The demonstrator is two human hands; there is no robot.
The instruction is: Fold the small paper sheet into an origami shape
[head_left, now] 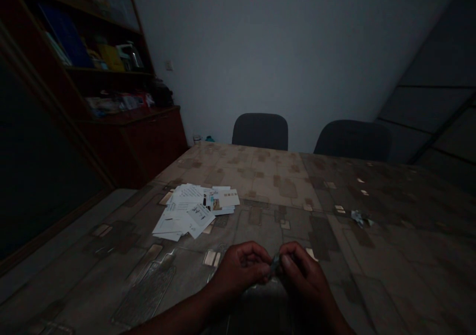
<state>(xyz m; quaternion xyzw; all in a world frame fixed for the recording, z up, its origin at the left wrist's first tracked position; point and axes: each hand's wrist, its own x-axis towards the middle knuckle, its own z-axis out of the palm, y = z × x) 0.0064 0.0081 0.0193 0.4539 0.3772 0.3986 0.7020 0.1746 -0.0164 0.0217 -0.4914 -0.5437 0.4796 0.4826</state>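
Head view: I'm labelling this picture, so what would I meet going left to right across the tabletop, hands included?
Spread pile of printed papers → left hand → small greenish piece held at the fingertips → right hand → crumpled scrap.

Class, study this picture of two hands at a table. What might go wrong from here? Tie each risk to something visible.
1. The small greenish piece sits between the fingertips of the left hand and right hand; it could slip, and the dim light and patterned tablecloth might make it hard to find.
2. The printed cards overlap loosely beyond the left hand; a careless brush could scatter them.
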